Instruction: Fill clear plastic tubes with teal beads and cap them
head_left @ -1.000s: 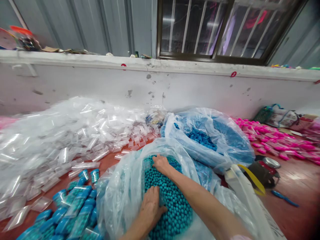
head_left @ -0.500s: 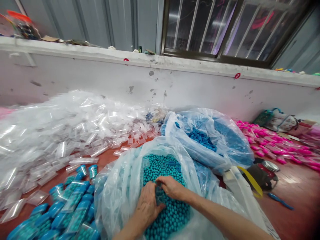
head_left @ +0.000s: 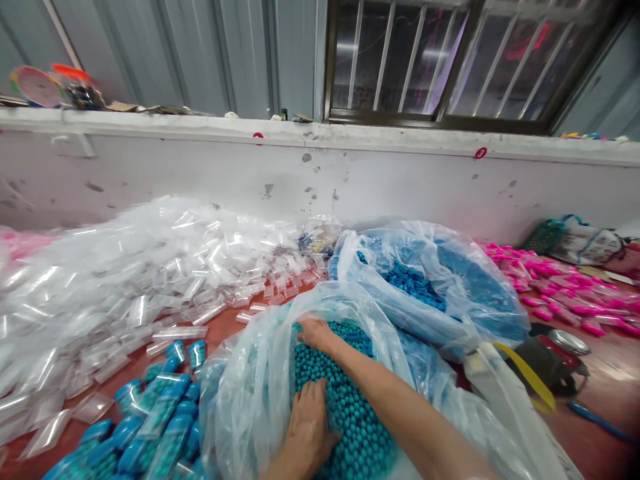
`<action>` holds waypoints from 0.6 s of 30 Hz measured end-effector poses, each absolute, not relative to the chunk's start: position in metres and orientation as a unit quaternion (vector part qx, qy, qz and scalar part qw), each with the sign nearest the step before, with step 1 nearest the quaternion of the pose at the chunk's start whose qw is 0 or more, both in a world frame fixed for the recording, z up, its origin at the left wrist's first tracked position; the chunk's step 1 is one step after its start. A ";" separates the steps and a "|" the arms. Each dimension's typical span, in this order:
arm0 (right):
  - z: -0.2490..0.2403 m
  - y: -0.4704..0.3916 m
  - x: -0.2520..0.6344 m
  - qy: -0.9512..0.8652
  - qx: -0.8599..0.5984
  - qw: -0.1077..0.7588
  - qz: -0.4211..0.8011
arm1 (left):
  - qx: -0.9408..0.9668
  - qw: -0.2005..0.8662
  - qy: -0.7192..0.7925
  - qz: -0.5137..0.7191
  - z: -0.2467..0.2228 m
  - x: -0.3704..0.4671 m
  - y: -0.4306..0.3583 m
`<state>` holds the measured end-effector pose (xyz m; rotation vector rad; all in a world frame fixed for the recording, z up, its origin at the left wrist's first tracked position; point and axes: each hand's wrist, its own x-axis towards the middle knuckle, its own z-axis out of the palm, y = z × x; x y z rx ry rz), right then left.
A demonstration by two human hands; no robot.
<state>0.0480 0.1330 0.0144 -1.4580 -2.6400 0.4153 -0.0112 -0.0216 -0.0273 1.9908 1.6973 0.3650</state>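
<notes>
Small round teal beads (head_left: 350, 407) fill an open, cloudy plastic bag (head_left: 240, 380) in front of me. My left hand (head_left: 306, 423) rests low among the beads, its fingers curled downward; whatever lies under them is hidden. Farther back, at the bag's inner left edge, my right hand (head_left: 316, 332) reaches down with bent fingers pressed together. Its fingertips are at the beads, and I cannot make out what they hold. Left of the bag lie several clear tubes with blue caps (head_left: 165, 417), filled with teal beads.
A large heap of clear empty tubes (head_left: 165, 267) covers the left. Behind the bead bag stands another bag (head_left: 480, 313) with blue caps (head_left: 413, 283). Pink-capped tubes (head_left: 565, 280), a dark object with a metal top (head_left: 557, 357) and a blue tool (head_left: 600, 421) lie right.
Both hands were together around a clear container over the beads. They have separated: my right hand moved to the far left edge, while my left stayed low. The view shifted slightly.
</notes>
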 end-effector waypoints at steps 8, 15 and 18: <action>0.011 0.131 0.058 -0.879 -0.449 0.026 0.159 | 0.736 0.254 0.613 0.135 -0.032 -0.011 -0.018; 0.012 0.111 0.081 -0.874 -0.447 0.091 0.166 | 0.736 0.193 0.617 0.200 -0.049 -0.015 -0.022; 0.006 0.088 0.104 -0.861 -0.445 0.143 0.198 | 0.757 0.121 0.585 0.264 -0.057 -0.017 -0.020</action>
